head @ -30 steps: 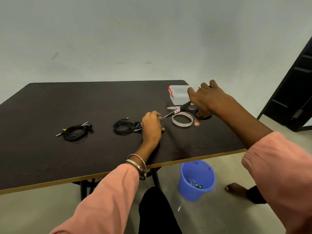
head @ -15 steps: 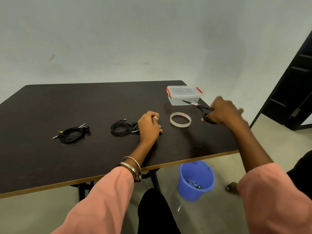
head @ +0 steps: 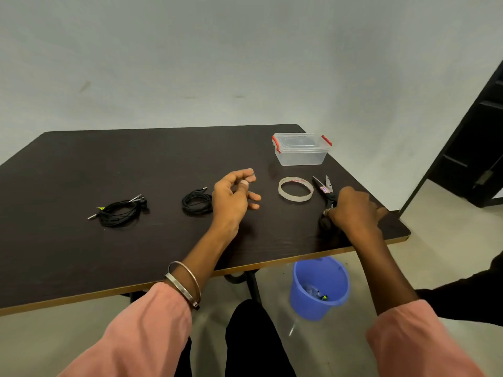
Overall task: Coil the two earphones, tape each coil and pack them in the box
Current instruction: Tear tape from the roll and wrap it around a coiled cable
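Observation:
Two black coiled earphones lie on the dark table (head: 81, 254): one at the left (head: 119, 210), one in the middle (head: 196, 203). My left hand (head: 234, 198) hovers just right of the middle coil, thumb and forefinger pinching a small piece of clear tape (head: 252, 174). The tape roll (head: 295, 189) lies flat to its right. My right hand (head: 351, 210) rests near the table's right edge, closed on the handles of the black scissors (head: 325, 190), whose blades lie open on the table and point away. The clear box (head: 301, 149) with red clips stands behind, lid on.
A blue bucket (head: 318, 287) with some scraps in it stands on the floor under the table's front right corner. A dark door frame (head: 468, 148) is at the far right. The table's front edge runs close to my knees.
My right hand has carried the scissors from over the tape roll to the right and down onto the table. My left hand has lifted off the table with the tape piece.

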`<state>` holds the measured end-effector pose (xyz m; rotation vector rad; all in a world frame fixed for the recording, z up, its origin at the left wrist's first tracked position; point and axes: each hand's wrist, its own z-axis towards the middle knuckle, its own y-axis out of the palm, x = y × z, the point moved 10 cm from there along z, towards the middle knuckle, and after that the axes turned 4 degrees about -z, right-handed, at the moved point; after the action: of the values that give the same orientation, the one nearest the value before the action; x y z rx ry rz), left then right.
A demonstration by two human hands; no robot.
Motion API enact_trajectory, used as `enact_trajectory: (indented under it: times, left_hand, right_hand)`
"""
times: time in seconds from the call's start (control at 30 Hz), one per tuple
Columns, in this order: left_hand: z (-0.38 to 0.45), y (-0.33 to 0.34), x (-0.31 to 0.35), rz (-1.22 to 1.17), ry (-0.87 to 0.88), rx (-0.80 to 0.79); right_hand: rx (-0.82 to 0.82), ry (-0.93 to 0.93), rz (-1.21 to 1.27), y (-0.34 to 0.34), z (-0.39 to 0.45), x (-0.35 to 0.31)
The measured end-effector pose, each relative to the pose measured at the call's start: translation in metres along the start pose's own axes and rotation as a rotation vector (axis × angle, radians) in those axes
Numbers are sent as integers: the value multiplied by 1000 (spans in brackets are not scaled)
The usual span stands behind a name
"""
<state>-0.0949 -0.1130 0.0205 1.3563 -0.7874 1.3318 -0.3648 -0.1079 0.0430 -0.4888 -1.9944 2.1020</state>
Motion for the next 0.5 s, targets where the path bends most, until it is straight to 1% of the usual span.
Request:
enact_trajectory:
  times: [0.03, 0.07, 0.1, 0.13, 0.17, 0.2, 0.23, 0.27, 0.33, 0.4, 0.43, 0.5]
  left_hand:
    - [-1, -3, 3, -15, -12, -8]
    - [-3, -6, 6, -33, -23, -18]
    - [-4, -9, 9, -55, -33, -29]
    - [-6, -12, 11, -76, -44, -38]
    - [-7, -16, 13, -87, -53, -42]
    - [-8, -21, 15, -90, -57, -43]
    - [-10, -26, 18, -87, -53, -43]
    - [-11, -32, 21, -75, -43, -44]
    - [-12, -43, 27, -25, -8, -48]
    - [-13, -54, 34, 37, 18, -48]
    - [-13, -60, 36, 64, 22, -45]
    - [-11, -70, 38, 98, 17, -48]
  right_hand:
    - [59, -28, 5, -9, -3, -6]
    - [120, -83, 73, -18, -6, -18]
    - [154, -167, 212, -25, -12, -33]
    - [135, -265, 426, -28, -19, -52]
    - [40, -345, 659, -26, -29, -73]
    - [-96, -395, 883, -22, -42, -95]
    - [-244, -406, 1068, -14, -54, -117]
    - [-377, -388, 1187, -4, -65, -135]
    - [-561, -320, 1289, 15, -78, -162]
    - [-690, -245, 1343, 29, -86, -182]
    - [-736, -213, 1377, 34, -88, -189]
    - [-779, -159, 1432, 40, -89, -199]
